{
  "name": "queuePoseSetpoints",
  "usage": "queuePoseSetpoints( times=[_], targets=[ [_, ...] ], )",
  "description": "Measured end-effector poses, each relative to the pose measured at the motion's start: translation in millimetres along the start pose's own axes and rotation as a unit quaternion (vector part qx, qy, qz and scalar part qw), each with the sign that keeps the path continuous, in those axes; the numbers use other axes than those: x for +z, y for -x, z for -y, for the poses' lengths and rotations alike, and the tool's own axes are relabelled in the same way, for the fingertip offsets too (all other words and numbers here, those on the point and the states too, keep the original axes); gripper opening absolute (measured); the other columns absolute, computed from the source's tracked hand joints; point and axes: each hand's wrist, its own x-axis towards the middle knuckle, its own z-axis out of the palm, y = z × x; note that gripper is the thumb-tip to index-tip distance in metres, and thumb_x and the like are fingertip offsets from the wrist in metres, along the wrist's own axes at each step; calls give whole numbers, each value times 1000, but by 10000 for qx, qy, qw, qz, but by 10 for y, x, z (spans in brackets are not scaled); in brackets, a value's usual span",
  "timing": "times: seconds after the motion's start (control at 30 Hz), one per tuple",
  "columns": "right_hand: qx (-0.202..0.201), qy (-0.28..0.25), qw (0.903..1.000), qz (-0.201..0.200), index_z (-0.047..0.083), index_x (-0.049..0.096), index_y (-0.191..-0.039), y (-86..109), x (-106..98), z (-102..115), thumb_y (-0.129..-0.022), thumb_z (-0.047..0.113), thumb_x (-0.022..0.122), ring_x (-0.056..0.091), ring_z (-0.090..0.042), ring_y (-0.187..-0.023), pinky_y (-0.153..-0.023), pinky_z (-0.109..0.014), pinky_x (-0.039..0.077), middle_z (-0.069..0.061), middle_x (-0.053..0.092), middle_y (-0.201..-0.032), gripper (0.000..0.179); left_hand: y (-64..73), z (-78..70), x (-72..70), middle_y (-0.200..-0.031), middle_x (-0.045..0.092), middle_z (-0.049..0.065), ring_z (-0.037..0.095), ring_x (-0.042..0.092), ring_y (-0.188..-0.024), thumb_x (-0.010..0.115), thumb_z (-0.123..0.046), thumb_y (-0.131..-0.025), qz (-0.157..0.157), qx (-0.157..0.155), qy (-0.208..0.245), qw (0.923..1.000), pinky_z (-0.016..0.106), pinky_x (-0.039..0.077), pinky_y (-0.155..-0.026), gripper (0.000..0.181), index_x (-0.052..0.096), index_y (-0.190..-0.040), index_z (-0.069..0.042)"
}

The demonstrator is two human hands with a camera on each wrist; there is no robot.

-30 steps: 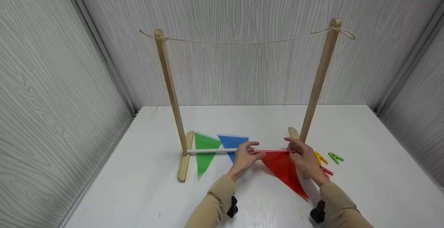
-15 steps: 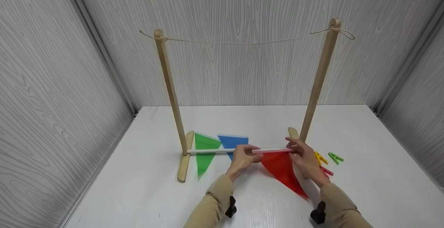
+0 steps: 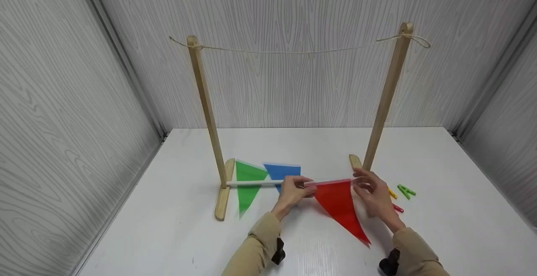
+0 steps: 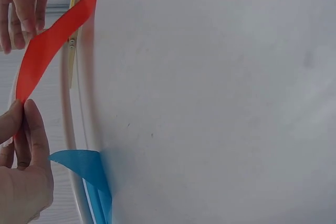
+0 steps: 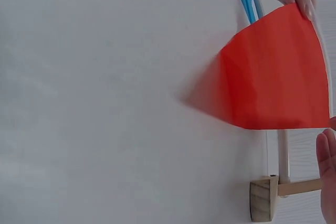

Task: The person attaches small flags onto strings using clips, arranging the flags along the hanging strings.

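1. I have my left hand (image 3: 295, 190) pinching the left top corner of the red pennant (image 3: 339, 206), thumb against fingers, so the cloth hangs off the tabletop (image 3: 168, 209) instead of dragging.
2. My right hand (image 3: 374, 194) is at the other top corner; I cannot tell whether its fingers actually clamp the edge.
3. The red pennant sits mid-table, between the two wooden posts (image 3: 206, 108), top edge taut and level, point drooping toward the near edge.
4. Green pennant (image 3: 246, 185) and blue pennant (image 3: 282, 173) lie flat by the left post; the clothespins (image 3: 405, 191) wait right of my right hand, within reach.
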Motion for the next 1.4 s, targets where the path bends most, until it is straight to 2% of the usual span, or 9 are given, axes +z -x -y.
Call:
queuePoseSetpoints(
  times=[0.2,0.43,0.5,0.63,0.77,0.97,1.23,1.33,1.4],
  targets=[
    [271,-168,9988,-373,0,59,-136,64,-105,-42,-93,-3,67,67,-8,-106,-92,-10,52,-9,67,-122,43,8,10,-2,-96,74,17,23,76,-81,74,-5,-90,-54,-3,-96,9999,45,62,-85,21,74,-110,2],
    [748,-243,9860,-1467,0,65,-127,102,-256,-100,-96,3,65,63,2,-96,-87,-6,51,10,67,-107,31,-3,20,-16,-96,75,15,17,75,-78,74,-5,-90,5,22,-18,10000,36,63,-81,20,75,-109,1],
    [901,-114,9814,-1693,1,65,-126,106,-300,-108,-97,4,63,61,3,-95,-85,-3,49,8,66,-106,29,-5,27,-16,-97,75,17,18,75,-79,74,-5,-89,30,78,50,10000,34,64,-80,20,75,-108,2],
    [1402,356,9708,-1916,2,62,-131,114,-402,-131,-99,7,60,53,4,-96,-83,2,43,-8,63,-119,32,-2,24,-19,-98,75,19,21,75,-82,74,-5,-90,42,165,108,9998,33,64,-79,19,75,-108,2],
    [1867,535,9604,-2000,3,57,-138,121,-513,-170,-101,10,57,48,3,-97,-80,4,40,-16,59,-131,38,2,17,-24,-98,74,19,23,75,-83,74,-7,-90,21,174,89,9998,34,64,-80,19,75,-107,1],
    [2327,608,9494,-2017,4,54,-141,142,-633,-224,-100,10,56,47,-5,-102,-78,1,38,-16,55,-137,42,6,16,-27,-98,75,17,18,74,-81,74,-6,-90,7,98,22,9999,38,63,-82,19,76,-107,1],
    [2689,825,9462,-1598,0,46,-147,163,-758,-307,-98,5,52,45,-25,-108,-70,-7,40,-25,42,-150,50,5,13,-29,-98,75,18,18,74,-81,75,-6,-89,-22,66,31,10000,41,63,-84,19,76,-107,1],
    [2999,680,9422,-1331,2,40,-152,174,-793,-326,-95,3,48,44,-31,-117,-81,-18,45,-25,33,-157,57,10,13,-28,-99,75,17,18,74,-82,74,-6,-90,-7,47,13,10000,39,63,-83,19,75,-108,0],
    [3178,514,9385,-1246,4,36,-154,179,-808,-335,-93,0,46,41,-35,-128,-95,-31,49,-25,27,-161,63,11,15,-24,-98,75,16,18,74,-83,74,-7,-90,-8,36,-15,10000,36,63,-82,19,75,-108,0]
  ],
)
